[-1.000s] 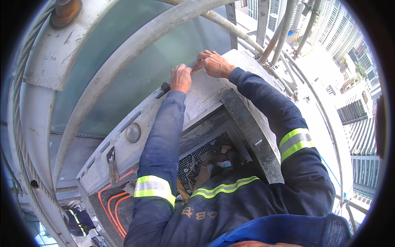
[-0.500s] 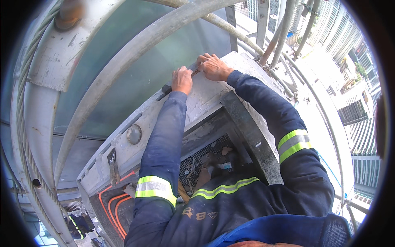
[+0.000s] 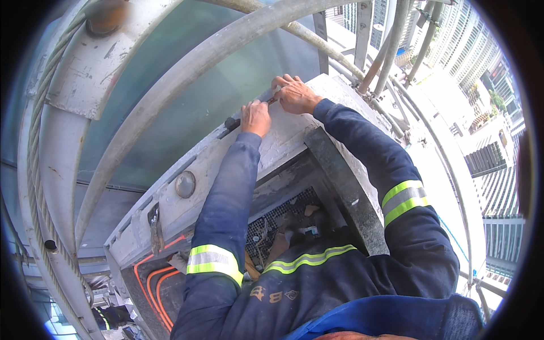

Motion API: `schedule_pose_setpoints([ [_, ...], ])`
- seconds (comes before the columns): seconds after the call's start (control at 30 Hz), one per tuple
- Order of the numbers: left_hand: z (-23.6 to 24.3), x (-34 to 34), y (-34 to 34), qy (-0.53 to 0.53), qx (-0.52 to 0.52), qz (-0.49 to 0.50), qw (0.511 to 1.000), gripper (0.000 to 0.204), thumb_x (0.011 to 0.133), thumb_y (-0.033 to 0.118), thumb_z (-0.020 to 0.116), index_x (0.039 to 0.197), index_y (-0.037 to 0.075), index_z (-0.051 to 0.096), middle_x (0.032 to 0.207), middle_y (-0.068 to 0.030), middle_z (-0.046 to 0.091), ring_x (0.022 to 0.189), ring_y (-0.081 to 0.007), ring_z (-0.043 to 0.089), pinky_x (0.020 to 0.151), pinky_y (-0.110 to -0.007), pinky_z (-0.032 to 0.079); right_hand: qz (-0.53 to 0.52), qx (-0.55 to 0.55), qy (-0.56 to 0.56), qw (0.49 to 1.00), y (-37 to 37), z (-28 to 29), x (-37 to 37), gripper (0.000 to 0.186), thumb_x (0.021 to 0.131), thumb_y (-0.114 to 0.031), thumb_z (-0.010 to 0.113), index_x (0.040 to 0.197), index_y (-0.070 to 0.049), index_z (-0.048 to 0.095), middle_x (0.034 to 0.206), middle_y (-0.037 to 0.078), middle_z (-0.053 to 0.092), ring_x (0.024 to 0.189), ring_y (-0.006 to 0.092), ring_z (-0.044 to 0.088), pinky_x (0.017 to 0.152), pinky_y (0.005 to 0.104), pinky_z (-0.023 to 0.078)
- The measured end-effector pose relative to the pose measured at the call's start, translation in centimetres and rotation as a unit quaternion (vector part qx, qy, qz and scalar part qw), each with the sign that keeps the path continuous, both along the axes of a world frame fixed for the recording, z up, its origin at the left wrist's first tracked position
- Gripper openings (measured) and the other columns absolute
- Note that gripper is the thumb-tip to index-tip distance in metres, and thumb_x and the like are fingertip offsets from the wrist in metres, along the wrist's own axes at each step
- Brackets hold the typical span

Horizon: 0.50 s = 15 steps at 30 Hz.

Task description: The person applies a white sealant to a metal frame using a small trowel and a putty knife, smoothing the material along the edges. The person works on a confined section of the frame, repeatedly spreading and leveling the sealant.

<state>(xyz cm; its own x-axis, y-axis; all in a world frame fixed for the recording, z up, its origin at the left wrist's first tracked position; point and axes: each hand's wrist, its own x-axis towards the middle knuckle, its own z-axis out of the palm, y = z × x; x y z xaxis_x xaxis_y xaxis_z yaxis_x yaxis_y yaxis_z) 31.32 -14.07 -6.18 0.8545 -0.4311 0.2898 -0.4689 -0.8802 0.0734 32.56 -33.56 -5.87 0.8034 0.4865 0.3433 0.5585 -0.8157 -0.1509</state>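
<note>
My left hand (image 3: 256,118) is closed at the far edge of a pale, dust-covered ledge (image 3: 294,133), against the greenish glass. Just right of it, my right hand (image 3: 293,93) has its fingers bent and pinched over the same edge. Between the two hands shows a small reddish-brown piece (image 3: 272,101), mostly covered by the fingers; its kind is too small to tell. Beside my left hand, a dark stubby block (image 3: 231,122) sits in the groove along the glass. Both arms reach forward over a dark framed opening (image 3: 340,198).
A thick curved pipe (image 3: 164,85) arches over the left side, beside a wire rope (image 3: 35,141). A round lamp-like disc (image 3: 185,185) is set in the ledge. Orange cable (image 3: 152,283) lies lower left, near another person's dark, striped sleeve (image 3: 111,317). Scaffold tubes (image 3: 391,51) stand at the upper right, with buildings far below.
My left hand has shifted slightly right and down, closer to my right hand, which stays at nearly the same place. At lower left, the other person's dark, striped clothing has moved.
</note>
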Motion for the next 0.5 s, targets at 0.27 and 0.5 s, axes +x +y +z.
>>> schedule_pose_setpoints([
  [0.27, 0.11, -0.71, -0.17, 0.008, -0.022, 0.009, 1.0, 0.023, 0.094, 0.011, 0.053, 0.098, 0.006, 0.075, 0.109, -0.0141, 0.069, 0.112, -0.0332, 0.062, 0.098, -0.048, 0.046, -0.033, 0.041, 0.071, 0.996, 0.14, 0.42, -0.62, 0.034, 0.084, -0.013, 0.058, 0.107, -0.018, 0.083, 0.133, 0.003, 0.056, 0.122, 0.0264, 0.048, 0.099, 0.0422, 0.042],
  [0.5, 0.47, -0.59, -0.26, 0.018, 0.004, 0.02, 1.0, 0.029, 0.092, 0.01, 0.053, 0.109, 0.008, 0.076, 0.111, -0.0158, 0.069, 0.113, -0.0352, 0.063, 0.099, -0.049, 0.047, -0.031, 0.058, 0.029, 0.997, -0.25, 0.82, -0.49, 0.037, 0.084, -0.005, 0.058, 0.11, -0.018, 0.082, 0.137, 0.006, 0.053, 0.121, 0.0289, 0.049, 0.097, 0.0461, 0.042],
])
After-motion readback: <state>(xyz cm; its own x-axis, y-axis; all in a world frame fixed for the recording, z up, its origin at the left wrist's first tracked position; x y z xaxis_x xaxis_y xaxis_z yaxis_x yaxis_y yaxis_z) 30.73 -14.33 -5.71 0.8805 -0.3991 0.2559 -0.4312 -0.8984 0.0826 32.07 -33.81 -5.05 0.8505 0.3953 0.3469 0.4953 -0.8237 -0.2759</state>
